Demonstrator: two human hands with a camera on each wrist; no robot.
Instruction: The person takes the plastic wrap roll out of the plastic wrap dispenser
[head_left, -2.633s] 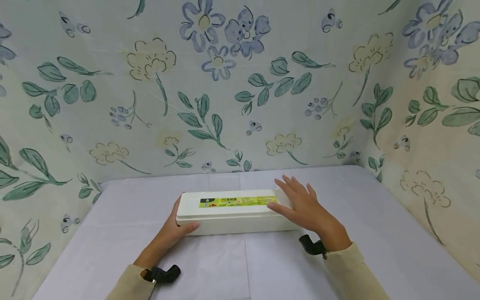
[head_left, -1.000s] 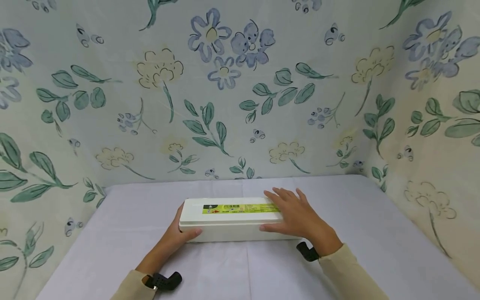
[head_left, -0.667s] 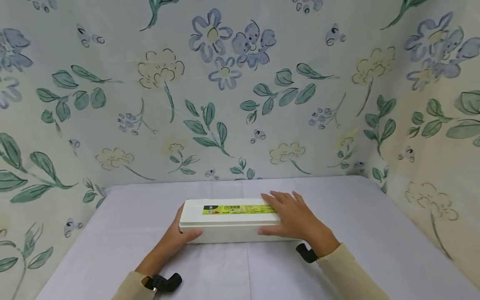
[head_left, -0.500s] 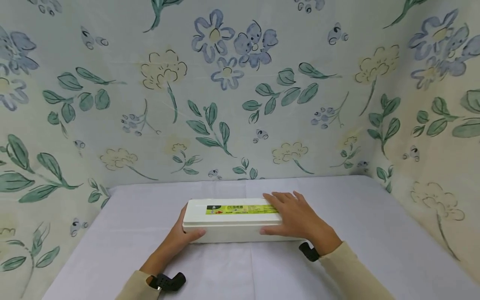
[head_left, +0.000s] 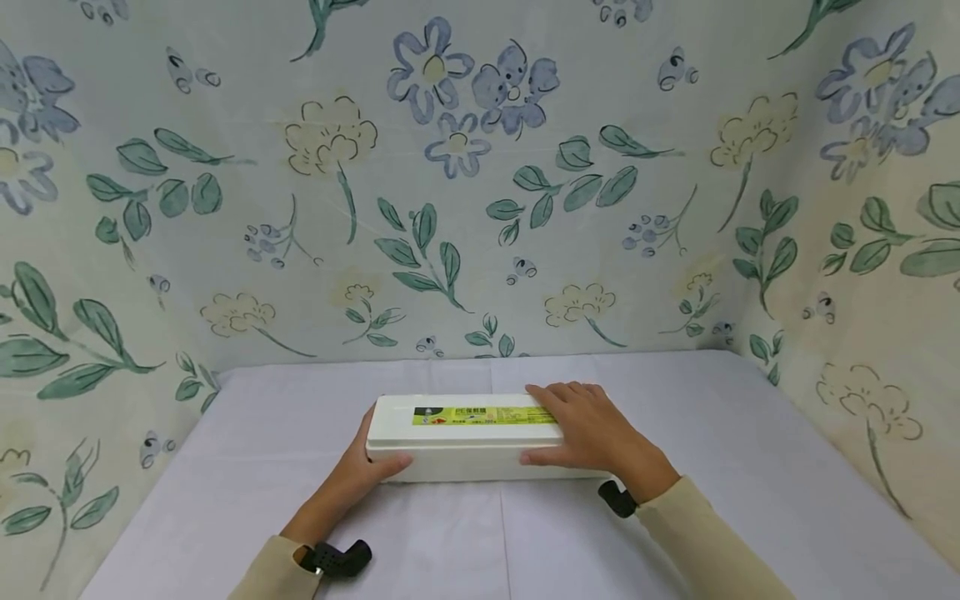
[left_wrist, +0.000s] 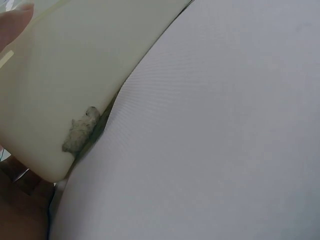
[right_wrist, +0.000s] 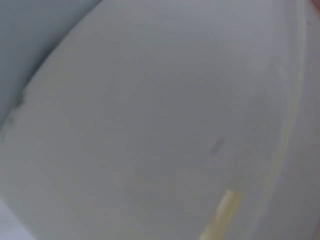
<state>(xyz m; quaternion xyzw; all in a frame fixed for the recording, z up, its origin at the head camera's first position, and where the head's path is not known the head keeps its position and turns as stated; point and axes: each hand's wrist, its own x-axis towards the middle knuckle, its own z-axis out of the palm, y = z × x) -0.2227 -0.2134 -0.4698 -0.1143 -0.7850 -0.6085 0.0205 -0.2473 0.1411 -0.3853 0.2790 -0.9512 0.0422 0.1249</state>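
A long white cling film box (head_left: 465, 463) lies on the table, its lid down and a yellow-green label (head_left: 483, 416) on top. My left hand (head_left: 352, 471) grips its left end, thumb on the front face and fingers round the far side. Over the right end, my right hand (head_left: 600, 433) holds the box with its thumb at the front and fingers across the lid to the back edge; it covers the label's right end. The left wrist view shows a rough grey patch (left_wrist: 82, 131) near the box's lower corner. Box wall (right_wrist: 150, 110) fills most of the right wrist view.
A white cloth (head_left: 420, 542) with fold lines covers the table. Behind and at both sides hangs a flower-patterned curtain (head_left: 465, 217). Each wrist wears a black camera mount, one on the left (head_left: 341, 558) and one on the right (head_left: 617, 498).
My right hand has come left and down from its spread position over the box's right end, its thumb moving from lid to front face. Lately its fingers drew together. The left hand kept its grip.
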